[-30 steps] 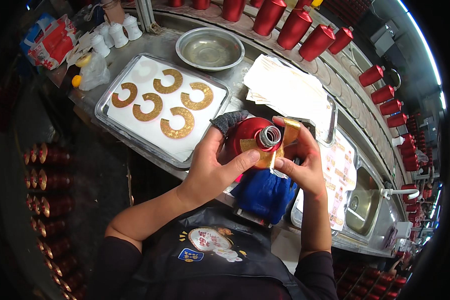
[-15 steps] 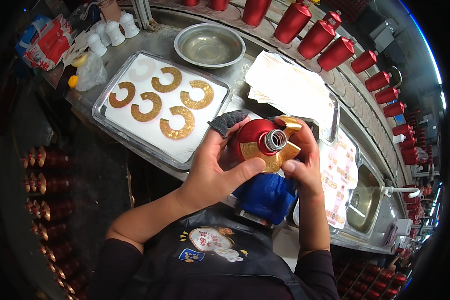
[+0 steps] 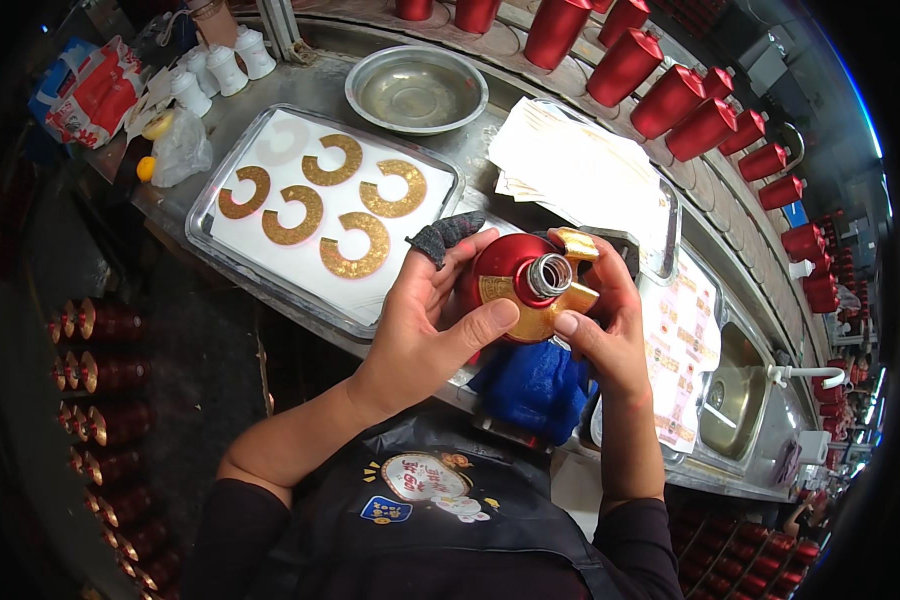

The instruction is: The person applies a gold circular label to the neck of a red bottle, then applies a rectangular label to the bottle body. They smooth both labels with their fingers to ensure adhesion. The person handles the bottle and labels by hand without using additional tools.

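Note:
Between both hands I hold a red metallic bottle [image 3: 511, 256], its uncapped threaded neck tilted up toward me. A gold C-shaped label [image 3: 536, 320] curves round the shoulder below the neck. My left hand [image 3: 425, 310] wraps the bottle's left side, its thumb flat on the label and a dark cover on one finger. My right hand [image 3: 610, 320] grips the right side; its thumb presses one label end while its fingers are by the other end, which stands away from the surface. Under the bottle lies a blue cloth [image 3: 533, 390].
To the left, a metal tray [image 3: 198, 222] bears several gold C-shaped labels on white backing. Behind it stands a metal basin [image 3: 417, 92]. White label sheets [image 3: 570, 165] and printed sheets [image 3: 682, 350] lie right, beside a sink [image 3: 735, 395]. Red bottles [image 3: 625, 68] line a conveyor.
My left thumb has slid slightly left along the label, and my right thumb has moved down and left onto its lower end. The bottles on the conveyor have shifted.

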A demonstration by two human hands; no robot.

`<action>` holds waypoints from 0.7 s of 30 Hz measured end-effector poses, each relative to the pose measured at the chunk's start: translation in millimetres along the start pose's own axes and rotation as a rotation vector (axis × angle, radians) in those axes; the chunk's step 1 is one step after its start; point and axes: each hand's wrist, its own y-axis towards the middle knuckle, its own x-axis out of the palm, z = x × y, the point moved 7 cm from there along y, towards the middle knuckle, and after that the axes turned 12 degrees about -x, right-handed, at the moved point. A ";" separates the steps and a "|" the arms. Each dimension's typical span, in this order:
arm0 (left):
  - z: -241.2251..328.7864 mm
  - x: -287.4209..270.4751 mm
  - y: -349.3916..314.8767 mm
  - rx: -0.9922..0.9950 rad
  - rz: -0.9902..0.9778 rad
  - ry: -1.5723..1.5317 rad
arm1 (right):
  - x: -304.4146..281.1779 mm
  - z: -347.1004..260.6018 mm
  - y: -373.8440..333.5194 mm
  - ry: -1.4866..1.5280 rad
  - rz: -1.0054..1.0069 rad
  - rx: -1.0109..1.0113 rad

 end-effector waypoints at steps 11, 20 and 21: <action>4.3 0.8 0.9 0.022 -0.006 0.009 | 1.4 0.2 0.8 -0.073 -0.010 -0.056; 0.3 -0.8 0.2 -0.010 0.033 0.060 | -0.3 2.0 0.3 0.055 0.023 -0.017; 1.2 -0.5 0.2 0.012 0.022 0.056 | 0.0 2.1 0.8 0.058 0.012 -0.021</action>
